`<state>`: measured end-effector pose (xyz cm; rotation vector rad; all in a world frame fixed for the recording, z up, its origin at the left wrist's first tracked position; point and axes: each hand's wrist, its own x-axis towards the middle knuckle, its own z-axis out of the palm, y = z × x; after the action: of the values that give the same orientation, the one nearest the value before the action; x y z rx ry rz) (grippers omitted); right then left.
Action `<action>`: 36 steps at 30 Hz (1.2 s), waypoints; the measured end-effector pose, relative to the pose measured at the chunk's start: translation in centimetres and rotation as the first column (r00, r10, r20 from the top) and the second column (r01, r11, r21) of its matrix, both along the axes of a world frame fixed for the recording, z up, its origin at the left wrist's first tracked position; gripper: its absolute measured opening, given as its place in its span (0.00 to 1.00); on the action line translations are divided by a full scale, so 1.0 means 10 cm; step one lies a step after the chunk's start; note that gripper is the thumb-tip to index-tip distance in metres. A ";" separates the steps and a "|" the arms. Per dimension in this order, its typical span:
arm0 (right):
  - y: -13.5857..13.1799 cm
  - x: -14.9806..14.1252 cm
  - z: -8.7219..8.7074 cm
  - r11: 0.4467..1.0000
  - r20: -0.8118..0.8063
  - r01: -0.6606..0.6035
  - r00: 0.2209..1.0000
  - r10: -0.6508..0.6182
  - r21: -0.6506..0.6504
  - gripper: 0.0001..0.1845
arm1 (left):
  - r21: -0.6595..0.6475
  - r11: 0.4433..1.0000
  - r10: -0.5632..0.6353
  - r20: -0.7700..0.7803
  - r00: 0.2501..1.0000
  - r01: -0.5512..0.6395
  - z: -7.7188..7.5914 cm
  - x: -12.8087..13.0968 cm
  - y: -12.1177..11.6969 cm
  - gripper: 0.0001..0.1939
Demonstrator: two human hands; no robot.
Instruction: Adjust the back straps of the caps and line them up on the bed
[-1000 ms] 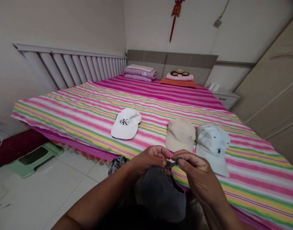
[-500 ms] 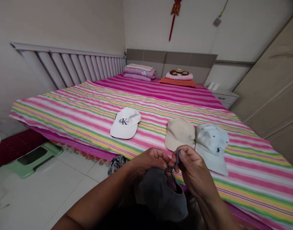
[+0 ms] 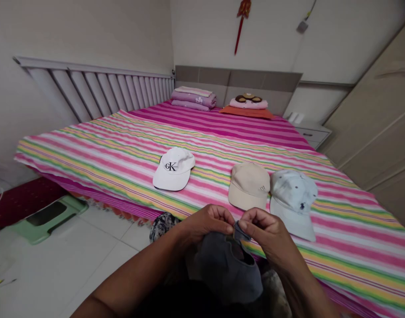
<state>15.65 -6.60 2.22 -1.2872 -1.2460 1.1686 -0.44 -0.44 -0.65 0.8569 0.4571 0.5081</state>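
dark grey cap (image 3: 227,269) hung from its strap (image 3: 241,232)

on the striped bed (image 3: 202,132), a white cap (image 3: 173,169), beige cap (image 3: 249,186) and pale blue cap (image 3: 293,204) lay flat, untouched; the left hand (image 3: 207,223) and right hand (image 3: 265,234) met near the bed's edge, fingers clamped together on the strap, leaving the cap dangling beneath.

The grey cap (image 3: 227,274) is matt cloth, the bedspread (image 3: 89,150) woven, the floor tiles (image 3: 89,260) smooth and glossy.

Left hand (image 3: 205,223) and right hand (image 3: 265,232) closer now, dark cap's strap (image 3: 241,231) bunched short between them.
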 end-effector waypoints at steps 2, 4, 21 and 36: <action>-0.01 -0.01 0.01 1.000 0.014 0.005 1.000 -0.005 0.002 0.14 | 0.001 1.000 -0.002 -0.002 1.000 0.002 -0.01 0.00 0.00 0.12; -0.01 -0.01 0.03 1.000 0.028 -0.009 1.000 0.009 0.011 0.14 | 0.017 1.000 0.007 0.020 1.000 -0.007 -0.02 0.01 -0.01 0.11; -0.02 -0.02 0.02 0.999 -0.004 -0.034 0.999 0.034 -0.025 0.11 | -0.017 0.998 0.066 0.144 0.987 -0.064 -0.09 0.05 -0.08 0.14; -0.07 -0.01 -0.01 0.999 -0.052 -0.019 0.998 0.017 -0.033 0.12 | 0.001 0.995 0.097 0.139 0.986 -0.098 -0.09 0.06 -0.09 0.14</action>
<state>15.54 -7.27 2.14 -1.2645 -1.2071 1.2324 0.11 -1.35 -1.55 0.8036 0.3701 0.6556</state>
